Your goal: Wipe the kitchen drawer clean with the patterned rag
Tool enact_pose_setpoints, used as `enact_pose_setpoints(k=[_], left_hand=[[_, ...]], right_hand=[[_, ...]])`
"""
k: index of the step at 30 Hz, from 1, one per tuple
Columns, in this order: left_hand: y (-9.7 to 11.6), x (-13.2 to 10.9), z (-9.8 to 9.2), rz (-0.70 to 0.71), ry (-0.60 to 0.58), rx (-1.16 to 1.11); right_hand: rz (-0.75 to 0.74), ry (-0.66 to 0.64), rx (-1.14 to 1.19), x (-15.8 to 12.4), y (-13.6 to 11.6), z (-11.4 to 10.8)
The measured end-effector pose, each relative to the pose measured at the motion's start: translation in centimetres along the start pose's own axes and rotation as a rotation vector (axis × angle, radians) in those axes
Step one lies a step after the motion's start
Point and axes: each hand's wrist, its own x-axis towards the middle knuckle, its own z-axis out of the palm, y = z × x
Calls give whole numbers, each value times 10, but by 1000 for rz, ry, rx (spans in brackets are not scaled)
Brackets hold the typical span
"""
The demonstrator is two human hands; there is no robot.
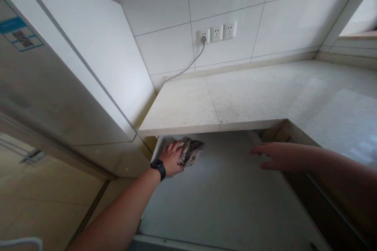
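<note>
My left hand [173, 159], with a dark watch [159, 168] at its wrist, is closed over a crumpled brown-and-white patterned cloth [193, 151]. The cloth lies against the far left part of a pale flat panel [224, 196], which looks like the bottom of a pulled-out drawer below the counter edge. Over the panel's right side reaches my right hand [272, 156], fingers stretched out and apart, holding nothing. Whether it touches anything there I cannot tell.
A light stone countertop [250, 94] overhangs the panel. At the left stands a tall white cabinet or appliance [97, 47] with a blue label. Behind, the tiled wall carries several sockets [216, 33], one with a grey cord [191, 62] plugged in. A dark gap [312, 200] runs along the panel's right.
</note>
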Motion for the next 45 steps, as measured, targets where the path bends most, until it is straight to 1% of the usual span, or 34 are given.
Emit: enact_pose_setpoints(k=[1,3,4,6,9,13,16,18,19,20,22,24,26,27,28,29,30,31,32,34,37,39,41,43,45], left_hand=[[-10,0,-1,-44,20,14],[-24,-1,0,-63,21,16],[-26,-3,1,-39,17,13],[-20,-7,6,42,4,2],[7,-13,17,180,-30,-24],[60,-23,31,405,-88,-78],[97,-31,34,616,-128,-97],[110,-32,34,719,-140,-93],[112,-30,33,738,-137,-89],[110,-26,33,731,-126,-85],[93,-13,30,641,-84,-82],[62,3,26,466,-20,-82],[27,15,21,243,34,-77],[10,20,18,101,95,-89],[-4,22,15,32,125,-90],[-14,22,14,-11,139,-89],[-20,20,13,-44,152,-88],[-20,17,13,-49,151,-86],[-16,13,14,-37,140,-87],[6,3,20,54,88,-100],[59,-13,30,346,-22,-146],[97,-21,36,576,-113,-168],[128,-25,40,730,-156,-174],[147,-22,42,826,-176,-159],[151,-13,42,835,-169,-140]], right_hand=[[11,-4,-12,0,0,-1],[-4,-29,-45,-2,-2,-3],[-20,-47,-66,-2,-4,-5],[-52,-85,-111,-3,-10,-8],[-65,-122,-150,-3,-20,-12],[-51,-148,-149,-2,-26,-12],[-63,-137,-136,-3,-26,-9],[-69,-132,-138,-3,-25,-8],[-68,-134,-146,-4,-24,-7],[-64,-137,-158,-4,-23,-8],[-44,-142,-180,-5,-20,-9],[-32,-133,-178,-6,-17,-10],[-33,-120,-168,-7,-16,-11],[-37,-120,-169,-7,-16,-12],[-42,-122,-173,-7,-16,-12],[-43,-125,-177,-6,-17,-12],[-40,-126,-178,-6,-18,-12],[-35,-126,-175,-5,-19,-11],[-31,-122,-170,-4,-20,-11],[-20,-118,-169,-2,-22,-10],[-22,-114,-177,0,-21,-10],[-25,-113,-182,-1,-21,-10],[-22,-123,-194,-3,-21,-11],[-5,-141,-216,-5,-21,-11],[7,-151,-234,-7,-21,-12]])
